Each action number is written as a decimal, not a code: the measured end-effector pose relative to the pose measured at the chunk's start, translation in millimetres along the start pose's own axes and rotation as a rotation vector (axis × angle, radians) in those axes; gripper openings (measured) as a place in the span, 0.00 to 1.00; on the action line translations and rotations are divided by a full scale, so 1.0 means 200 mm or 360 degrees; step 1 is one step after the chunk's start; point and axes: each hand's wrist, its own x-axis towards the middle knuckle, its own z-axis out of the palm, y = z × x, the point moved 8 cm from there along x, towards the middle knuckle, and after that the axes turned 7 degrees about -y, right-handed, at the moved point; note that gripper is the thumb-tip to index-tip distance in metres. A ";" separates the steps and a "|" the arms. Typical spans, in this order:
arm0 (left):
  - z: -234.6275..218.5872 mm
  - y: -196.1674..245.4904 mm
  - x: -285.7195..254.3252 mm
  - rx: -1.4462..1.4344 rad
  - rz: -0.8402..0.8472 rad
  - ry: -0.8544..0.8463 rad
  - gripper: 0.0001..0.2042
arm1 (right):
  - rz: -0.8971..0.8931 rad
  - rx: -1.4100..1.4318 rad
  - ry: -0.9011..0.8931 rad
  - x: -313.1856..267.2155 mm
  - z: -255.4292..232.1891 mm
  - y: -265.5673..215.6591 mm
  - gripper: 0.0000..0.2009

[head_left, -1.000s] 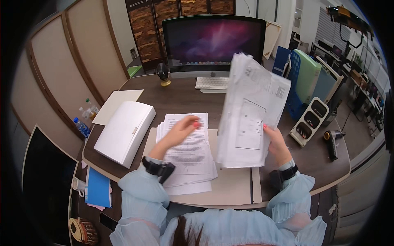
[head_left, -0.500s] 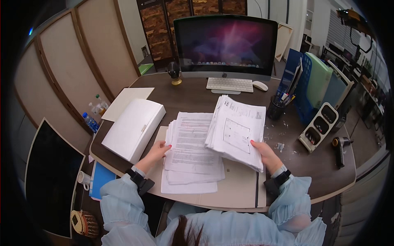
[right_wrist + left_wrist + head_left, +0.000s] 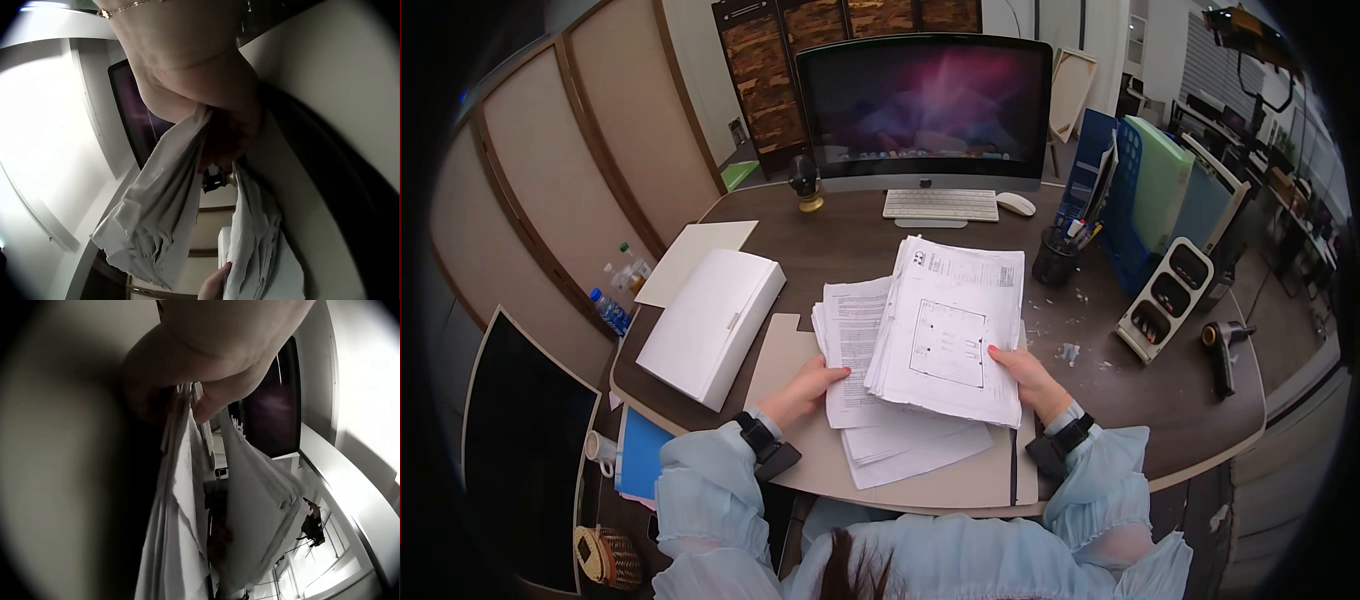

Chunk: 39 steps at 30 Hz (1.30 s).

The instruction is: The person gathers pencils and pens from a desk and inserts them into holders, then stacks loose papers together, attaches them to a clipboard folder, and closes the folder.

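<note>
My left hand pinches the left edge of a stack of printed papers, thumb on top. In the left wrist view, that stack stands between thumb and fingers. With my right hand I grip the right edge of a thicker stack of papers, whose top sheet bears a boxed line drawing. The right wrist view has its sheets fanning out from my grip. This thicker stack overlaps the left one. Looser sheets lie below both, on a beige folder.
Left of the folder lies a white file box. Ahead stand a monitor, keyboard and mouse. On the right are a pen holder, paper scraps, a slotted holder and a blue file rack.
My right hand has lowered the thicker stack from upright to low over the folder. My left hand went from above the printed papers to their left edge and took hold, bringing the stacks together.
</note>
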 end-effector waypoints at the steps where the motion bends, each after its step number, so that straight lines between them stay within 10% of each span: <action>1: 0.02 0.02 0.00 0.0256 0.0133 0.0088 0.20 | -0.0005 0.0003 0.0007 -0.01 0.00 0.00 0.20; 5: -0.08 0.28 -0.02 0.0802 0.0941 0.0533 0.15 | -0.0026 -0.0072 0.0054 -0.01 -0.02 -0.01 0.19; 11: -0.07 0.99 -0.70 0.0237 0.1995 0.0720 0.17 | -0.0065 -0.0023 0.0001 0.00 0.00 -0.02 0.19; 14: -0.05 1.07 -0.91 0.0140 0.2092 0.0854 0.16 | 0.0017 -0.0165 0.0035 -0.03 0.03 -0.03 0.19; 16: 0.50 1.80 -0.33 0.0598 0.1852 0.1085 0.15 | 0.0059 -0.0249 0.0044 -0.04 0.04 -0.02 0.19; 17: 0.49 1.80 -0.29 0.0823 0.1720 0.1188 0.15 | 0.0059 -0.0392 0.0016 -0.04 0.04 -0.02 0.18; 21: 0.52 1.80 -0.18 0.1698 0.1121 0.1547 0.16 | 0.0069 -0.0713 -0.0027 0.00 0.04 0.03 0.17; 22: 0.30 1.30 -0.06 0.1699 0.1121 0.1542 0.16 | 0.0069 -0.0711 -0.0023 0.00 0.03 0.03 0.17; 24: 0.15 0.21 0.33 0.0368 0.1047 -0.0114 0.16 | 0.0105 -0.0702 -0.0006 -0.01 0.03 0.03 0.19; 26: 0.22 0.12 0.20 0.1186 0.0577 0.0261 0.16 | 0.0027 -0.0625 0.0029 -0.03 0.05 0.00 0.19; 35: 0.22 0.07 0.26 0.0673 0.0753 0.0153 0.21 | -0.0030 -0.0391 0.0091 -0.04 0.08 -0.05 0.20; 37: 0.33 0.21 0.11 0.1771 0.1268 0.0615 0.24 | -0.0145 -0.0612 -0.0036 -0.05 0.11 -0.05 0.20; 39: 0.29 0.17 0.15 0.1645 0.1159 0.0654 0.28 | -0.0218 -0.0725 0.0014 -0.06 0.10 -0.06 0.20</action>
